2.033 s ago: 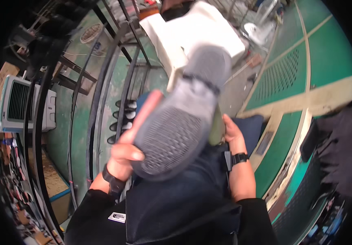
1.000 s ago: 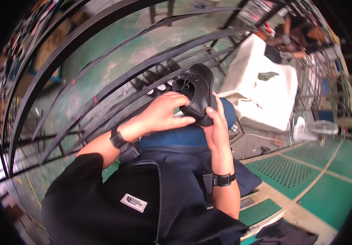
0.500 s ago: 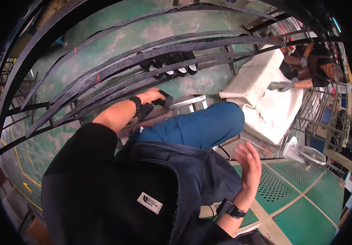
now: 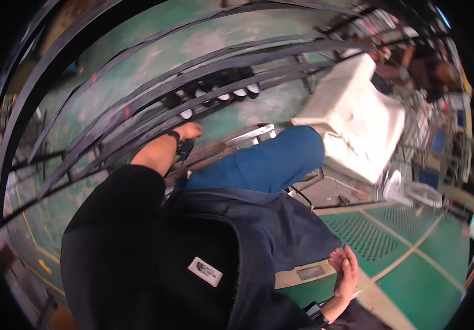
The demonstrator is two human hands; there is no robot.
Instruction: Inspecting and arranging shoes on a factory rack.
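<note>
My left hand (image 4: 190, 131) reaches out beside the dark strips, with a black strap and a small black device at its wrist. Motion blur and its angle hide how its fingers lie, and nothing shows plainly in it. Just beyond it, a row of black pieces with white ends (image 4: 224, 97) is partly hidden behind the strips; one white end (image 4: 186, 114) is close to the hand. At the lower right, my right hand (image 4: 345, 270) is raised with its fingers stretched out, holding nothing. That wrist bears a dark strap too.
Long curved dark strips (image 4: 209, 61) on a metal frame cross the upper left. A pale sheet-covered block (image 4: 352, 121) stands beyond my blue-clad knee (image 4: 281, 151). Right of it are a white fan (image 4: 421, 192) and a blurred co-worker (image 4: 440, 74). Green perforated panels (image 4: 363, 234) lie at lower right.
The dark object in my left hand no longer shows there, and the hand has drawn left. Another white-ended piece shows near it. My right hand has dropped lower. The view has shifted slightly.
</note>
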